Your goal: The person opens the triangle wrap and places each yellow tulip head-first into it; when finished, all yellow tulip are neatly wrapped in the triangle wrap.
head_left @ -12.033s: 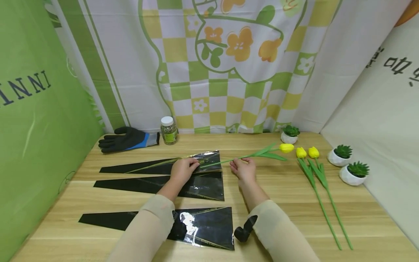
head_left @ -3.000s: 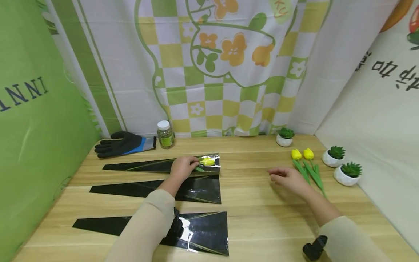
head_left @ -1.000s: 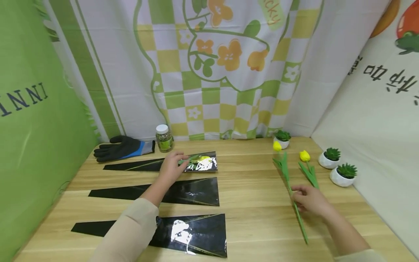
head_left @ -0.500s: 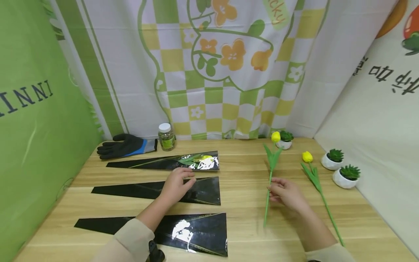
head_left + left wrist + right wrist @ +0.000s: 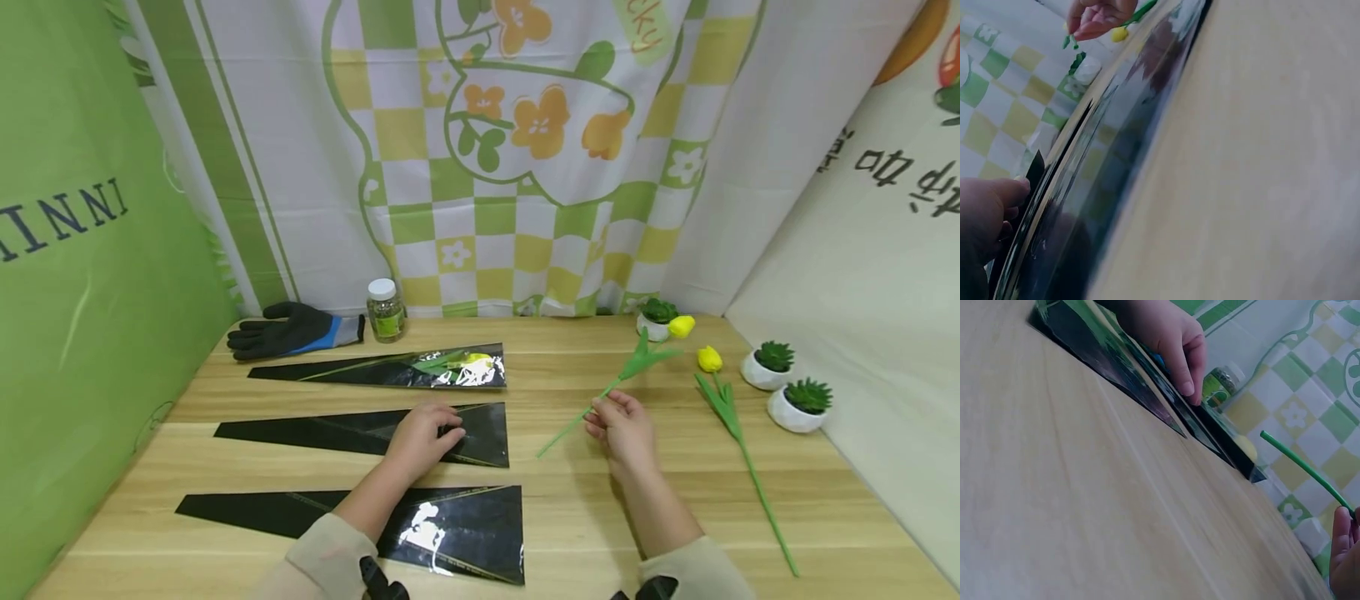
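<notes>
Desk point(image 5: 585, 533) is pale wood, brown grain. Black-and-blue glove point(image 5: 288, 333) lies back left, cuff toward upright white-lidded jar point(image 5: 386, 315) just beside it. Three black tapered wrappers lie apart, narrow ends left: far wrapper point(image 5: 360, 371), middle wrapper point(image 5: 300, 431), near wrapper point(image 5: 480, 533). Right side: yellow flower point(image 5: 729, 412) lies bloom toward back. White-potted plants stand upright: back plant point(image 5: 654, 327), plus right-edge pair, farther plant point(image 5: 768, 367) and nearer plant point(image 5: 799, 407).

Wood tbl point(image 5: 570, 533), chk'd cloth point(image 5: 405, 133) behind (grn, yel & wht), grn wall point(image 5: 82, 308) left.
</notes>
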A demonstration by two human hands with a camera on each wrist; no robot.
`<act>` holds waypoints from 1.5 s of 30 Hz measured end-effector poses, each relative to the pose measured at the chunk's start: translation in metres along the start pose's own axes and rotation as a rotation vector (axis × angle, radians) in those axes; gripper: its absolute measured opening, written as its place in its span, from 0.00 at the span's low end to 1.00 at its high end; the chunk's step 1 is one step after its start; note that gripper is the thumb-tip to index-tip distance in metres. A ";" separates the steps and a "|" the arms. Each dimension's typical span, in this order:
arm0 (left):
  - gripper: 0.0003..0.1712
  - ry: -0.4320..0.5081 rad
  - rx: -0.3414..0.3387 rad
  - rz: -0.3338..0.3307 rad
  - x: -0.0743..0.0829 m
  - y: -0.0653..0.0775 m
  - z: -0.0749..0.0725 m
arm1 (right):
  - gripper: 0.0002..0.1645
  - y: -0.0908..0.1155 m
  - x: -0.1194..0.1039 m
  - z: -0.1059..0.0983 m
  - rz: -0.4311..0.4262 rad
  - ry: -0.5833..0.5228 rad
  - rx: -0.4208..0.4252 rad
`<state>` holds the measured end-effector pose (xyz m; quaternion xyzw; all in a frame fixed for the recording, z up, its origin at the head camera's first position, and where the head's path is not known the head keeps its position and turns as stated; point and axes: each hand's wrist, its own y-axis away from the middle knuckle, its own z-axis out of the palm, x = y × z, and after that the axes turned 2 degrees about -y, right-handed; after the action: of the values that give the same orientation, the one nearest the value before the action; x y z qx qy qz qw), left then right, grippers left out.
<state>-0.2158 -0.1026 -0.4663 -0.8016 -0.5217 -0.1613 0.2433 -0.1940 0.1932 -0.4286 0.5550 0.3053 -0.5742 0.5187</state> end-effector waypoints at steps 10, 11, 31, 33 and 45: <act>0.14 -0.024 -0.022 0.005 -0.003 0.001 0.005 | 0.30 -0.009 0.013 0.012 -0.007 -0.030 0.063; 0.14 -0.020 -0.022 0.007 -0.003 0.001 0.006 | 0.30 -0.009 0.013 0.013 -0.006 -0.031 0.065; 0.09 0.032 0.051 0.010 -0.006 0.003 0.009 | 0.32 -0.012 0.019 0.015 0.016 -0.014 0.059; 0.09 0.031 0.062 0.014 -0.007 0.003 0.010 | 0.32 -0.012 0.019 0.015 0.016 -0.010 0.058; 0.09 0.079 0.092 0.014 -0.005 0.003 0.010 | 0.30 -0.013 0.020 0.017 -0.010 -0.031 0.085</act>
<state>-0.2149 -0.1017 -0.4774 -0.7861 -0.5131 -0.1669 0.3015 -0.2080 0.1757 -0.4472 0.5661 0.2753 -0.5976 0.4967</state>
